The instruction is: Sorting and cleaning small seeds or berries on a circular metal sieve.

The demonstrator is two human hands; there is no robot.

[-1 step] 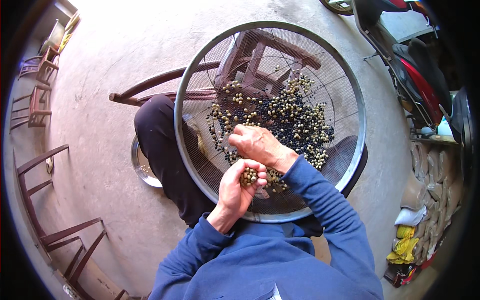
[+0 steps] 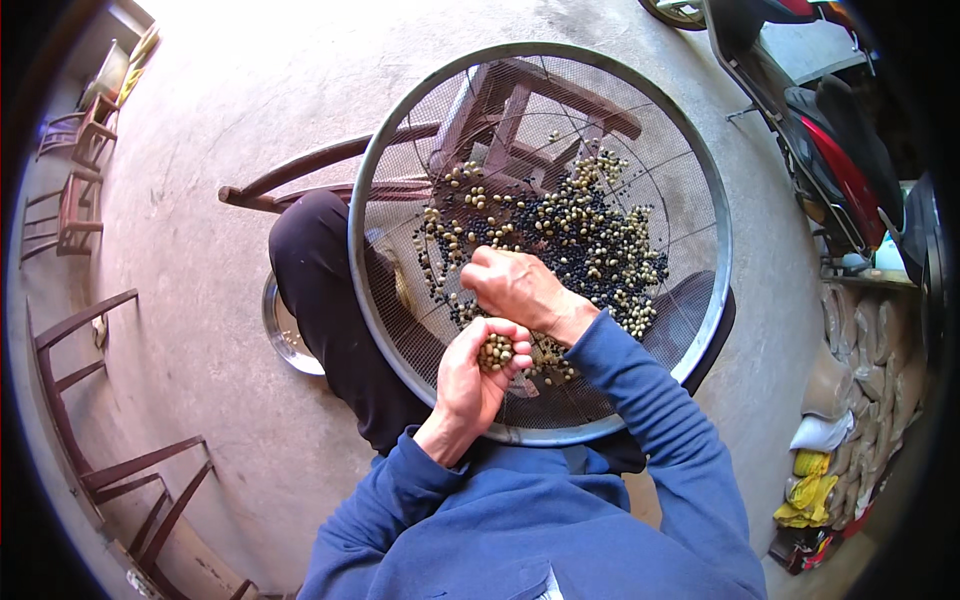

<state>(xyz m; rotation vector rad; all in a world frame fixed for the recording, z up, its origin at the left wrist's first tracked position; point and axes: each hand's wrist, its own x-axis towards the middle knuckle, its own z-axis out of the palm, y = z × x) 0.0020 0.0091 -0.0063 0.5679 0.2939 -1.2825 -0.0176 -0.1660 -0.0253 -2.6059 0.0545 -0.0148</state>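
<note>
A wide round mesh sieve (image 2: 357, 230) with a grey metal rim rests across my lap. Mixed black and pale greenish-tan beans (image 2: 590, 240) lie scattered over its mesh, thickest at the middle and right. My left hand (image 2: 470, 375) is cupped palm up over the near part of the sieve, its fingers curled round a small heap of pale beans (image 2: 495, 351). Just beyond it, my right hand (image 2: 520, 290) reaches down to the beans with its fingers bent and drawn together. The fingertips are mostly hidden, so anything pinched there cannot be made out.
Beneath the sieve's far side stands a dark wooden chair (image 2: 330, 165). A shiny metal basin (image 2: 285, 335) sits on the floor left of my knee. More wooden chairs (image 2: 75, 350) line the left; a red and black motorbike (image 2: 840, 170) and stacked sacks (image 2: 865, 350) are at right.
My right hand has shifted very slightly to the right over the beans. The left hand and the sieve stay almost in place.
</note>
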